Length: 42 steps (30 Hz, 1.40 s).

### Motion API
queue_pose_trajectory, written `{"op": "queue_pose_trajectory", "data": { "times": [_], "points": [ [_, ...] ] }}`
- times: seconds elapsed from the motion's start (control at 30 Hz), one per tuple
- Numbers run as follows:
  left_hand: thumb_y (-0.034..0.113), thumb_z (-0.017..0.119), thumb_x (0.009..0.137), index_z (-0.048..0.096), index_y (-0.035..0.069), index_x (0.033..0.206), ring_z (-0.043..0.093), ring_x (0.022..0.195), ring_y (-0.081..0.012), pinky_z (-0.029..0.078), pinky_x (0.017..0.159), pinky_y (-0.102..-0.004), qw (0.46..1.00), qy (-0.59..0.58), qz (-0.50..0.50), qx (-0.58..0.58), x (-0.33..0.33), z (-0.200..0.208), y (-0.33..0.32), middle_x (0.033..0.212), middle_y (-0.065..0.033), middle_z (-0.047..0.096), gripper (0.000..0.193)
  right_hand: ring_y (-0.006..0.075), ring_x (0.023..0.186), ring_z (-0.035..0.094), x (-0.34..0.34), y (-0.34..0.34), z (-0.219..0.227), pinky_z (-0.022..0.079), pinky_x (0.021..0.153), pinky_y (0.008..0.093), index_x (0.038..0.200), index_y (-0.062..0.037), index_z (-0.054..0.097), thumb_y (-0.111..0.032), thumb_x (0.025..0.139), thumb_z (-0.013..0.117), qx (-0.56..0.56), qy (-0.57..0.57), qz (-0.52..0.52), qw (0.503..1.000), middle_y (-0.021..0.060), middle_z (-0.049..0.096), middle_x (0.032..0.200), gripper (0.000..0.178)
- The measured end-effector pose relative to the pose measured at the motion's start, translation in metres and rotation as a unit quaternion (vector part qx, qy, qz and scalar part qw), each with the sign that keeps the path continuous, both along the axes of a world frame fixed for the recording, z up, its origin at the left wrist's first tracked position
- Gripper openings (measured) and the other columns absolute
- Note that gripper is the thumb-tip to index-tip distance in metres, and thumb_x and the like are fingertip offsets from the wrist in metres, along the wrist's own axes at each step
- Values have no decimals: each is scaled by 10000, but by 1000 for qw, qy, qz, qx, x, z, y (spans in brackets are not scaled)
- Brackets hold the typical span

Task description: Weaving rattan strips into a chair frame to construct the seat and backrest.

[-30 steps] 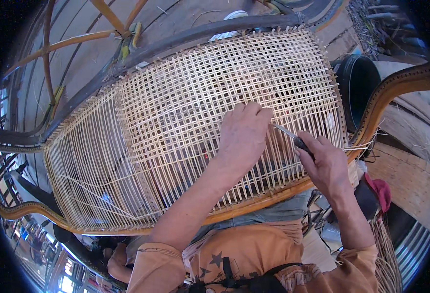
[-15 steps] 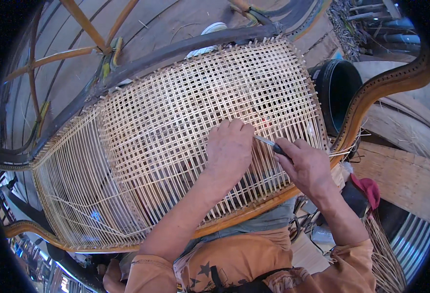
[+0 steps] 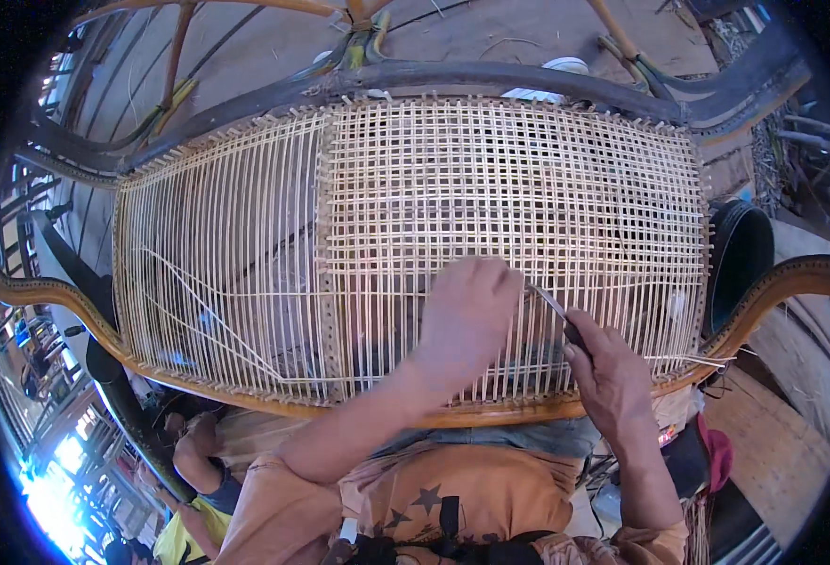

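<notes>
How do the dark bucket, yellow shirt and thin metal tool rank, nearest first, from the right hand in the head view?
From the right hand:
1. Thin metal tool: in its grip.
2. Dark bucket: to the upper right.
3. Yellow shirt: far lower left.

The cane panel (image 3: 528,179) lies inside the frame (image 3: 499,411), before the person's torso (image 3: 476,494). Over it, the left hand (image 3: 471,306) is left of the tool (image 3: 551,303) in the right hand (image 3: 615,381). Beyond the panel's right edge stands a bucket (image 3: 746,264).
</notes>
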<state>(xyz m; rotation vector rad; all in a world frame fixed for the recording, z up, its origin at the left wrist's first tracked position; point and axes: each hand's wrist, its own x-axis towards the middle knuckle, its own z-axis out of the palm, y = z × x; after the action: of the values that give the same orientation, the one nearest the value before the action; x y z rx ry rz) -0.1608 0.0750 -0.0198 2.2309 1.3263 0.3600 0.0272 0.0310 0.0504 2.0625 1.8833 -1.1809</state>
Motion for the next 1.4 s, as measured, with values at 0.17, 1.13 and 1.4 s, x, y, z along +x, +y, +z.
{"op": "queue_pose_trajectory", "data": {
  "times": [0.17, 1.13, 1.4],
  "points": [
    [98, 610, 712, 591, 74, 862, 542, 801, -226, 464, 696, -350, 999, 33, -23, 35, -1, -10, 16, 824, -57, 539, 153, 359, 664, 612, -10, 6, 1, 504, 585, 461, 1202, -199, 505, -259, 913, 528, 6, -39, 30, 999, 135, 575, 810, 296],
    [102, 628, 675, 554, 94, 758, 555, 728, -227, 480, 614, -345, 993, 72, -81, 42, 41, -16, 22, 764, -57, 526, 111, 339, 706, 609, 17, 16, 0, 487, 585, 430, 1179, -174, 546, -232, 900, 555, -9, -51, 13, 999, 128, 581, 813, 285],
    [248, 521, 898, 438, 49, 1270, 630, 737, -340, 483, 640, -438, 915, -64, 131, -377, 37, 25, -17, 795, -200, 614, 430, 381, 776, 616, 8, -6, -2, 521, 663, 462, 1288, -165, 451, -207, 902, 520, -16, -12, -41, 999, 176, 561, 952, 394]
  ]
}}
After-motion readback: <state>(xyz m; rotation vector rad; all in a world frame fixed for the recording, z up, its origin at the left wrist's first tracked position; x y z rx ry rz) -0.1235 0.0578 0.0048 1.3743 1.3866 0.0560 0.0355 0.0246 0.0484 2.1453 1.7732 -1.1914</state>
